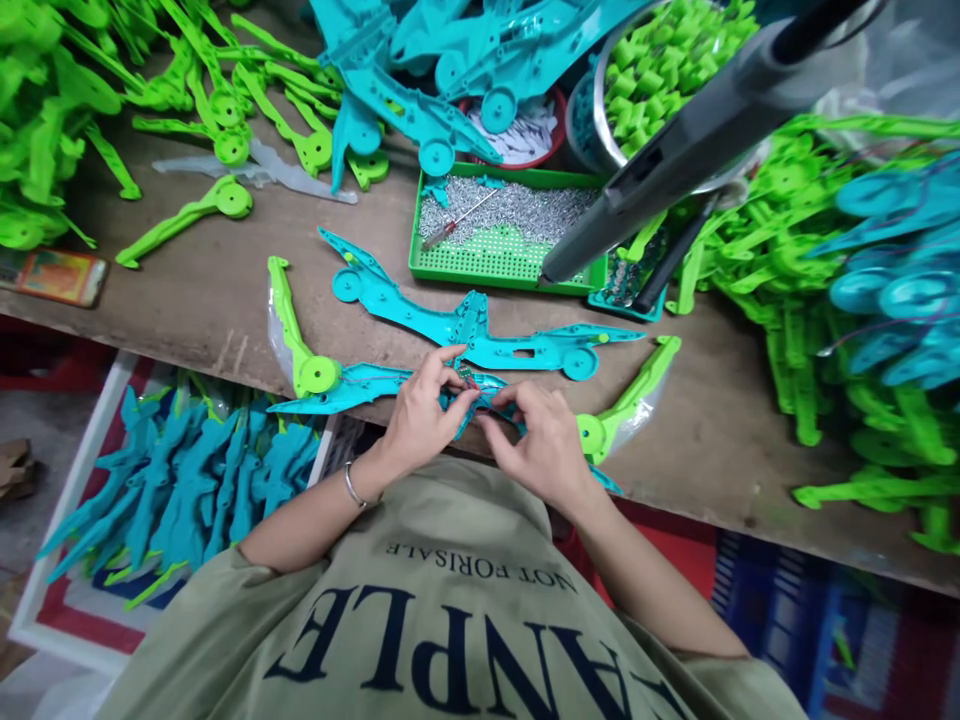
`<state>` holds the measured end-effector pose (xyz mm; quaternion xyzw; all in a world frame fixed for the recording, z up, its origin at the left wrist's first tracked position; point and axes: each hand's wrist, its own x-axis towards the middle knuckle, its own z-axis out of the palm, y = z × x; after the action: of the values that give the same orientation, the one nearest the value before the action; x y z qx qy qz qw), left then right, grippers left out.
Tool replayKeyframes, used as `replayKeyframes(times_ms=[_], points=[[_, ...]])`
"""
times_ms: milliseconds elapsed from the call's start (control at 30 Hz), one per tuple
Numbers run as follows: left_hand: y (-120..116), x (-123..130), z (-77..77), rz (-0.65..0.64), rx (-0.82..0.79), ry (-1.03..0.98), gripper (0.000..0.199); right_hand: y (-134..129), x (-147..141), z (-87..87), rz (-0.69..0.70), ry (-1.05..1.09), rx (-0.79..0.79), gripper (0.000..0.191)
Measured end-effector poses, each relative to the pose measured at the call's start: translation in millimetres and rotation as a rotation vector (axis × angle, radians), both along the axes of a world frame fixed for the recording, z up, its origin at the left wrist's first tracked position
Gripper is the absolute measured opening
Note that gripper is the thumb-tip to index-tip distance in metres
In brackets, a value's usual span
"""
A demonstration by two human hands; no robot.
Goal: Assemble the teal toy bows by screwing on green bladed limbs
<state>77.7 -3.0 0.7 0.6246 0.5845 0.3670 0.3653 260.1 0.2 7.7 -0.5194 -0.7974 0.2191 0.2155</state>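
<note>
At the table's front edge lies a blue winged shell (360, 388) with a green arm (316, 374) at its left end and another green arm (600, 435) at its right. My left hand (429, 410) pinches a small part with red on it (469, 380) over the shell's middle. My right hand (540, 440) is beside it, thumb and fingertips close together on the shell's right side; anything between them is too small to make out. Just behind lies a second blue shell (427, 322), untouched, its inner side up.
A green tray (510, 268) of screws with a red-handled screwdriver (441, 235) stands behind the shells. A grey tool (667, 140) slants in from the upper right. Green and blue parts are heaped on both sides; finished-looking blue pieces (202, 490) fill a crate at lower left.
</note>
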Motion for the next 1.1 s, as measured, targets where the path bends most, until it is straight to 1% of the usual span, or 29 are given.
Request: replayKeyframes(times_ms=[100, 233, 333, 400, 500, 600, 700, 833, 900, 967, 1100], points=[[0, 1, -1.5, 0.024, -0.007, -0.045, 0.047, 1, -2, 1.3, -0.081, 0.034, -0.061, 0.009], [0, 1, -4.7, 0.035, -0.001, -0.049, 0.05, 5, -5, 3.7, -0.103, 0.064, -0.125, 0.004], [-1, 0, -6.6, 0.033, 0.028, -0.025, 0.053, 10, -5, 3.0, -0.11, 0.117, -0.129, 0.005], [-3, -1, -7.1, 0.024, 0.057, 0.015, 0.052, 14, -5, -0.4, -0.092, 0.127, -0.079, 0.006], [-6, -4, -6.5, -0.015, 0.105, 0.098, 0.051, 21, -3, -9.0, -0.02, 0.061, 0.043, 0.01], [-8, -6, -6.4, -0.102, 0.153, 0.15, 0.052, 28, -2, -16.7, 0.084, -0.013, 0.141, 0.016], [-8, -8, -9.4, -0.19, 0.246, 0.183, 0.053, 33, 0, -19.4, 0.159, -0.03, 0.195, 0.017], [-4, -9, -15.2, -0.234, 0.41, 0.237, 0.052, 35, 2, -17.3, 0.13, -0.05, 0.208, 0.019], [-2, -9, -16.5, -0.242, 0.453, 0.257, 0.049, 34, 3, -16.0, 0.117, -0.07, 0.19, 0.018], [0, -8, -16.6, -0.256, 0.461, 0.267, 0.047, 33, 4, -14.7, 0.129, -0.071, 0.157, 0.016], [3, -8, -15.3, -0.266, 0.441, 0.294, 0.047, 31, 4, -10.4, 0.18, 0.013, 0.09, 0.017]])
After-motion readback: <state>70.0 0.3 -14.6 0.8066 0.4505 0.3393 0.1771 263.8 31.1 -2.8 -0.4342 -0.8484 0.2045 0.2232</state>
